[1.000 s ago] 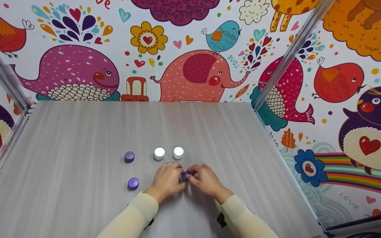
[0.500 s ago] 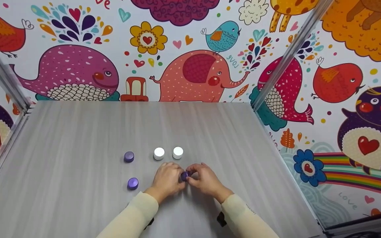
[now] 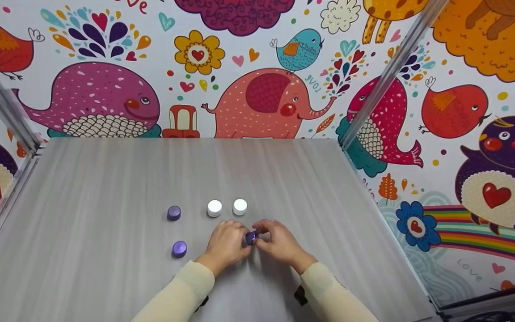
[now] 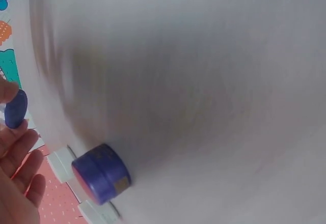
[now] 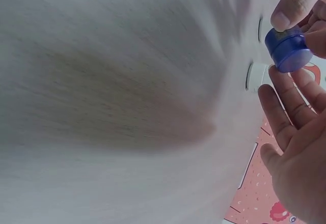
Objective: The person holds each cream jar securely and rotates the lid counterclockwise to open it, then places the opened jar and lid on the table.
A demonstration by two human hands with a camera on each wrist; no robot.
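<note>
A small purple jar (image 3: 251,238) is held between both hands, a little above the grey table. My left hand (image 3: 227,243) grips its left side, and my right hand (image 3: 280,243) pinches it from the right with thumb and index finger. In the right wrist view the jar (image 5: 289,50) is tilted, with a seam around its middle and a thumb on its side; the other fingers of my right hand (image 5: 303,132) are spread below. Past my left hand (image 4: 18,183), the left wrist view shows only the held jar's rounded purple edge (image 4: 16,109).
Two white jars, one left (image 3: 214,208) and one right (image 3: 239,207), stand beyond the hands. Two purple jars, a far one (image 3: 174,213) and a nearer one (image 3: 179,249), stand to the left. Patterned walls (image 3: 257,103) enclose the table's (image 3: 105,188) back and sides.
The right hand has shifted very slightly to the right, and a bit more of the held jar shows between the hands. The standing jars have not moved.
</note>
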